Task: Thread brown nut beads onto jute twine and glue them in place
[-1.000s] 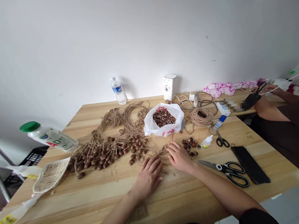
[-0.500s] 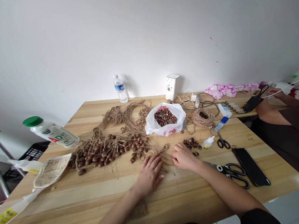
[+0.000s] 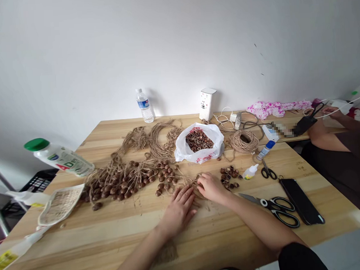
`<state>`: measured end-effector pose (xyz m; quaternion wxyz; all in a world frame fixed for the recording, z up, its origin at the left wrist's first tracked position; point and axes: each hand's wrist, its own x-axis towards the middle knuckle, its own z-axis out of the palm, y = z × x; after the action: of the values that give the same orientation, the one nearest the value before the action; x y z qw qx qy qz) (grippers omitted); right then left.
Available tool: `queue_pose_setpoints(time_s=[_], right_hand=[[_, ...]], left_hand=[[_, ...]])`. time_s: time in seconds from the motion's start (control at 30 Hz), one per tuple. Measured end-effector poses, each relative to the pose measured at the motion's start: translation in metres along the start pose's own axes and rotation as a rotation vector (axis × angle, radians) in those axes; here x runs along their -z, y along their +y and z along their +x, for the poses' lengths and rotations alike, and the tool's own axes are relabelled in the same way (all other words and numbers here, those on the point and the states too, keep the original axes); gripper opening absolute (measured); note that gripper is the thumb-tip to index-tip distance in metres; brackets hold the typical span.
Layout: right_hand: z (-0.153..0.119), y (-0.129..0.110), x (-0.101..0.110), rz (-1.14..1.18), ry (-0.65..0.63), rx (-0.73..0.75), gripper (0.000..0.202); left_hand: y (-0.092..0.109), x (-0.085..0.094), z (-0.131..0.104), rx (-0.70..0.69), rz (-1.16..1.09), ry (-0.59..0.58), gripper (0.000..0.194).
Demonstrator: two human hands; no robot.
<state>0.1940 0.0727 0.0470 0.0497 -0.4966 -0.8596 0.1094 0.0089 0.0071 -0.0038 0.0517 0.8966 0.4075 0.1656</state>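
Presses jute twine [image 3: 190,181] to a wooden tabletop [image 3: 125,239] with the left hand [image 3: 179,206], palm down, fingers extended and flat. Bunches the right hand [image 3: 213,188] just beside, closed in a pinch on the same twine; exact hold partly hidden at the fingertips. Works the cord in the narrow gap between both hands, with loose strands lying on the near side. Appears, by judgement, to be at the step of gathering or knotting, the left serving as anchor, the right for finer handling. Calls next, most likely, for a steady left palm and a snug right pinch, without dragging neighbouring cords along. Shows, left of the left hand, a heap of corded brown nuts [image 3: 122,190]; beyond both hands, a white plastic bag [image 3: 183,153] of opened shells [image 3: 199,140]; just right of the right hand, shell pieces [image 3: 232,174]; farther right, large scissors [image 3: 264,202] and a small squeeze bottle [image 3: 250,172]; past these shell pieces, a twine coil [image 3: 239,146].
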Motion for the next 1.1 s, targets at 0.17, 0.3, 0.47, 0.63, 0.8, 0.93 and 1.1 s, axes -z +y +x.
queue_pose_setpoints(time_s=[0.17,0.3,0.47,0.63,0.8,0.93,1.1], right_hand=[[0.004,-0.006,-0.002,0.004,-0.035,-0.111,0.019],[0.007,-0.008,0.003,0.041,-0.072,-0.172,0.019],[0.014,-0.01,0.005,0.085,-0.097,-0.214,0.021],[0.018,-0.014,0.0,0.084,-0.084,-0.265,0.015],[0.015,-0.012,-0.003,0.055,-0.05,-0.27,0.014],[0.011,-0.005,-0.002,0.015,-0.041,-0.257,0.015],[0.007,-0.002,-0.002,-0.007,-0.045,-0.221,0.017]], left_hand=[[0.0,0.0,0.0,-0.006,-0.022,0.016,0.047],[0.0,0.001,0.001,-0.002,-0.028,0.015,0.048],[0.002,0.002,0.001,0.004,-0.026,0.02,0.048],[0.001,0.001,0.001,0.0,-0.022,0.012,0.049],[0.001,0.002,0.001,0.005,-0.01,0.0,0.049],[0.002,0.003,0.002,0.008,0.0,-0.012,0.05],[0.001,0.001,0.001,0.003,0.013,-0.018,0.05]])
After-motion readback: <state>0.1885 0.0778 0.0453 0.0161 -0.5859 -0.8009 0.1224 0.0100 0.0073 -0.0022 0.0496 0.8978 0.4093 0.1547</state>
